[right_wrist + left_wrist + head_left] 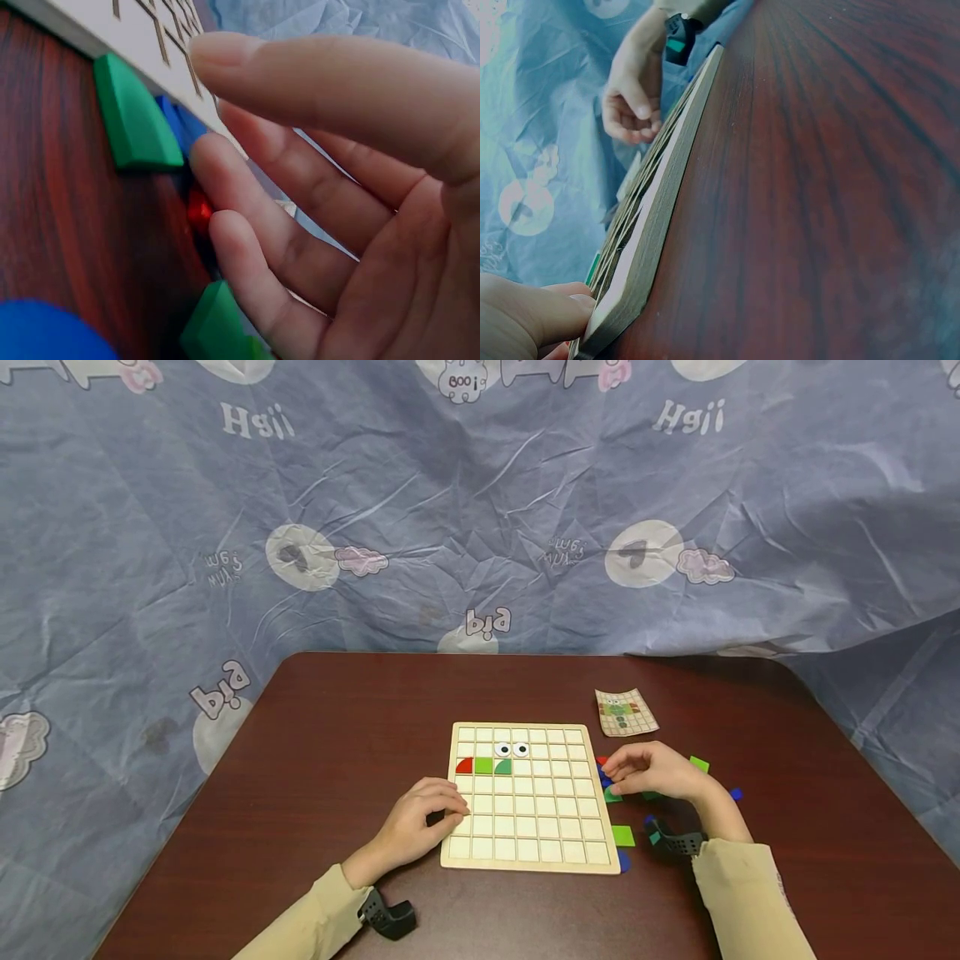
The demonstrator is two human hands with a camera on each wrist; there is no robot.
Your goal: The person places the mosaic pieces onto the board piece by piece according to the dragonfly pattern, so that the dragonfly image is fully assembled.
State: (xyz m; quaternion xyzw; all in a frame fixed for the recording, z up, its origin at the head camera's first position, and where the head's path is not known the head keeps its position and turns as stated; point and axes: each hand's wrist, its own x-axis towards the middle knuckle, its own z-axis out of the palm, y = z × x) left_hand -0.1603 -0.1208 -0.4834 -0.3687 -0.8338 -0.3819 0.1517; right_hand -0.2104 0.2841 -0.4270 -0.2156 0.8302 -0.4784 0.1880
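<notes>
A wooden grid board point(534, 852) lies on the table. Along its upper rows are two round eye pieces point(502, 750), a red quarter-circle piece point(465, 766), a light green square point(483, 766) and a green quarter-circle piece point(503, 767). The left hand point(426, 817) rests on the board's left edge; its thumb point(562, 311) touches the rim in the left wrist view. Beside the right edge, the right hand point(652, 770) hovers over loose pieces, fingers loosely bent and nothing between them. Below its fingertips are a green quarter-circle piece point(135, 124), blue pieces point(180, 124) and a red piece point(199, 210).
A small patterned card point(627, 713) lies on the table point(360, 727) beyond the right hand. Light green squares point(623, 836) and blue pieces point(624, 862) are scattered right of the board. A printed blue cloth point(450, 527) hangs behind the table.
</notes>
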